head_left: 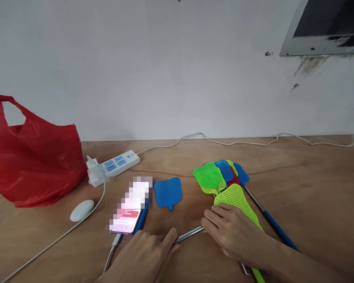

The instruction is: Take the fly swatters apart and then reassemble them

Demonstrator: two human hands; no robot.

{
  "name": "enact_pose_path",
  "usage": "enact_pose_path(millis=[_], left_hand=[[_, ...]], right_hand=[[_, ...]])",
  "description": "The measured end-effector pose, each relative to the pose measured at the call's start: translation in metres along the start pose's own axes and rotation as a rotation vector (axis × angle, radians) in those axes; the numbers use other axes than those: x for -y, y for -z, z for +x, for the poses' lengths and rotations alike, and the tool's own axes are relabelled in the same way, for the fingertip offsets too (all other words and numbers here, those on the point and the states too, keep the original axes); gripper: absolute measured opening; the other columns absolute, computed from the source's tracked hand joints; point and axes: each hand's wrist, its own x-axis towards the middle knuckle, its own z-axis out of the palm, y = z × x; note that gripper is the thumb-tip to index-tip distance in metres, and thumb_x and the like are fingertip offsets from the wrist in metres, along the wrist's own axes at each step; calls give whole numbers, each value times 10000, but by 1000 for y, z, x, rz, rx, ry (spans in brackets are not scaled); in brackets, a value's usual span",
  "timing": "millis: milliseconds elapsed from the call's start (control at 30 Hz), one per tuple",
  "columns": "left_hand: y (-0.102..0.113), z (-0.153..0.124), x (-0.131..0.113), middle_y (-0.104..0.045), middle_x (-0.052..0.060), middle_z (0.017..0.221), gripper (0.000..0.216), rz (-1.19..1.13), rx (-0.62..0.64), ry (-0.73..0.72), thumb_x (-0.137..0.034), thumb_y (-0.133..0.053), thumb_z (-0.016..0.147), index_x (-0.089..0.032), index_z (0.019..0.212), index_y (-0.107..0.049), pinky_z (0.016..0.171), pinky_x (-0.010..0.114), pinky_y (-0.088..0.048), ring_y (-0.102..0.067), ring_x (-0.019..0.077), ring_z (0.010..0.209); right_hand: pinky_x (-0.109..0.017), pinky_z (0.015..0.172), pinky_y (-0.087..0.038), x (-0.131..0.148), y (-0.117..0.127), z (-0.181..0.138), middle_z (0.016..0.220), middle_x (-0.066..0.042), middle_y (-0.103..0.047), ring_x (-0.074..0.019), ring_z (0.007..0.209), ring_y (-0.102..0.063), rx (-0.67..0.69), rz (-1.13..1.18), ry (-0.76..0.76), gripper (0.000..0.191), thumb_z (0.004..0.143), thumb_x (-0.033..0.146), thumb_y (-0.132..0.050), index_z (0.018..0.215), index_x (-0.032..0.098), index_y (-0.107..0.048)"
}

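Note:
A shiny metal rod (190, 234) runs between my two hands, low over the table. My left hand (146, 251) is closed round its left end, and my right hand (228, 232) is closed round the other end. Just behind and beside my right hand lies a yellow-green fly swatter (234, 198), partly covered by it. A loose blue swatter head (168, 192) rests flat beyond the rod, its short stem toward me. Further right, several swatters overlap in a pile, among them a green swatter head (208, 175) and a swatter with a blue grip (279, 228).
A lit phone (128, 220), plugged into a cable, lies left of the blue head, with a blue piece beside it. Beyond are a white power strip (120, 164), a white oval object (82, 210) and a red plastic bag (38, 165). A wall (171, 70) closes off the table's back.

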Motion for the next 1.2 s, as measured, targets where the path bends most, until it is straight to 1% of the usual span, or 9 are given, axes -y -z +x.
enact_pose_path(millis=[167,300,433,533,733,900,1033,1100,1200], left_hand=[[6,-6,12,-740,41,728,398,19,-64,-16,-286,-241,1087,-219,1036,-630,462,281,-405,-664,236,517],[6,-14,16,-699,35,630,585,38,-123,-8,-333,-65,1091,-228,1023,-636,443,282,-336,-634,228,489],[6,-17,19,-664,27,591,656,33,-100,-19,-357,10,1078,-231,978,-626,419,288,-275,-571,216,425],[8,-13,20,-657,29,593,621,5,-93,-15,-356,-24,1083,-225,946,-615,411,287,-285,-575,225,432],[10,4,9,-721,51,720,340,-60,-63,-68,-287,-275,1081,-206,999,-595,476,263,-433,-667,233,553],[14,13,4,-719,54,701,299,-37,-31,-20,-304,-331,1075,-196,1089,-609,515,285,-485,-688,259,580],[11,10,12,-731,47,749,320,-114,-31,8,-341,-327,1079,-190,1106,-607,558,271,-489,-710,245,650],[7,4,18,-737,49,779,382,-155,-65,-9,-345,-262,1088,-191,1083,-611,566,272,-480,-709,237,664],[3,-6,26,-732,44,778,533,-211,-134,-6,-405,-123,1089,-217,1022,-617,549,281,-461,-694,231,645]], right_hand=[[-336,645,-342,-24,9,-1,764,8,-599,-181,697,-509,25,44,-14,170,844,42,-542,829,210,-555],[-339,644,-326,-38,11,-8,771,3,-599,-180,682,-484,3,45,-15,209,873,12,-490,812,203,-549],[-340,637,-315,-42,11,-14,762,0,-592,-187,683,-481,-6,43,-17,208,900,35,-477,801,203,-549],[-338,648,-332,-41,11,-13,756,-8,-593,-191,685,-488,-29,37,-16,212,903,40,-463,797,196,-559],[-321,590,-342,-21,10,1,696,-17,-569,-180,635,-480,-71,69,38,296,903,3,-382,758,180,-570],[-319,586,-356,-14,4,5,700,-23,-585,-180,640,-527,-49,15,31,285,917,5,-410,763,176,-578],[-329,618,-411,-21,5,-2,751,-28,-646,-192,663,-579,-62,27,-35,166,954,102,-491,867,174,-612],[-349,682,-461,-27,11,-7,867,-50,-701,-211,745,-626,-93,66,-74,108,970,182,-523,998,172,-627],[-414,899,-485,-38,20,-15,1137,-97,-698,-259,1023,-641,-221,174,-188,273,956,296,-588,1205,185,-588]])
